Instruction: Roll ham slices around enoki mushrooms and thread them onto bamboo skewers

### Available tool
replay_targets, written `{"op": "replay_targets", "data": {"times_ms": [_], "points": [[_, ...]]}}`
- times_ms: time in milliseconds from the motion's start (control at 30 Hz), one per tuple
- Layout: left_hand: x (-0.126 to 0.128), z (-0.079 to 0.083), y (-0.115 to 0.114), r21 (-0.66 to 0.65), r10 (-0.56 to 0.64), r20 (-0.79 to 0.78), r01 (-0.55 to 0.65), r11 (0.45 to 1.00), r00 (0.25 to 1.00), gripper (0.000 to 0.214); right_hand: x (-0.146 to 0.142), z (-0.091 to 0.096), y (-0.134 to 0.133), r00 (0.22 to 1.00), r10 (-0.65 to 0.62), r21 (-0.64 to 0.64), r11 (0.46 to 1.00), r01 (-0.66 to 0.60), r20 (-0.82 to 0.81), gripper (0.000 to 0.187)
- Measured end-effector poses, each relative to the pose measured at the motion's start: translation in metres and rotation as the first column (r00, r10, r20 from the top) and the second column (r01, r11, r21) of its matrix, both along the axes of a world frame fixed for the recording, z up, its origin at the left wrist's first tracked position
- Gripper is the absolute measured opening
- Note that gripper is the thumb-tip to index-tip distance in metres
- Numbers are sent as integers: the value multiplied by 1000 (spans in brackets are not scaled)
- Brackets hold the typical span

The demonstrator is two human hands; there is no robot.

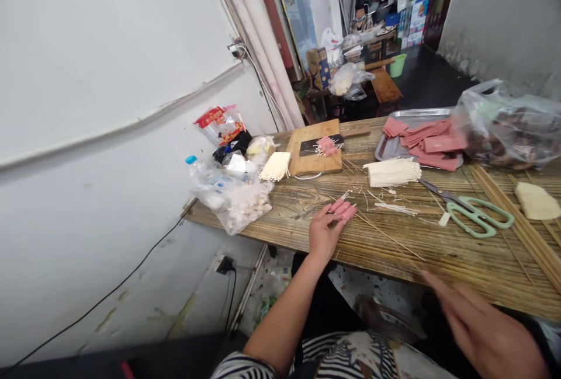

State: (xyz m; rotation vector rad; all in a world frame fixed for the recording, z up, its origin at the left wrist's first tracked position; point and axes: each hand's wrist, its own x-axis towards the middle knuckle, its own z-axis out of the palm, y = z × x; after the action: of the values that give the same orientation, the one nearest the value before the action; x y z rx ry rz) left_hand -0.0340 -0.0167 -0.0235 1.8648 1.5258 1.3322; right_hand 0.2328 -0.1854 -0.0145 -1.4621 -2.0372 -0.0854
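Observation:
My left hand is closed on pink meat rolls wrapped around enoki mushrooms, threaded on a thin wooden skewer. The skewer slants across the table toward me. My right hand is off the table's front edge, blurred, fingers stretched out and holding nothing that I can see. Beyond the left hand lies a bunch of enoki, with loose strands on the near side. Green-handled scissors rest to its right. More wrapped rolls lie on a dark cleaver blade.
The wooden table holds a cutting board, a metal tray of pink meat slices, and bamboo skewers. Plastic bags crowd the left end; another full bag stands far right. A person is in the background.

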Motion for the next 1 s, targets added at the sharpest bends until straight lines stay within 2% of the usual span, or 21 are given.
{"op": "replay_targets", "data": {"times_ms": [100,167,533,1000], "points": [[1,1,0,-2,-4,2,4,1000,1000,8,-28,1,10,993,111,24,993,-112,27,48],[1,2,-1,1,-1,-4,1,1000,1000,7,-34,1,10,994,104,60,993,-106,33,46],[2,2,-1,19,0,-5,0,1000,1000,7,-25,-16,-1,998,60,-4,998,-60,6,42],[1,2,-1,23,1,-20,0,1000,1000,6,-19,-14,2,998,58,-11,998,-58,1,39]]}}
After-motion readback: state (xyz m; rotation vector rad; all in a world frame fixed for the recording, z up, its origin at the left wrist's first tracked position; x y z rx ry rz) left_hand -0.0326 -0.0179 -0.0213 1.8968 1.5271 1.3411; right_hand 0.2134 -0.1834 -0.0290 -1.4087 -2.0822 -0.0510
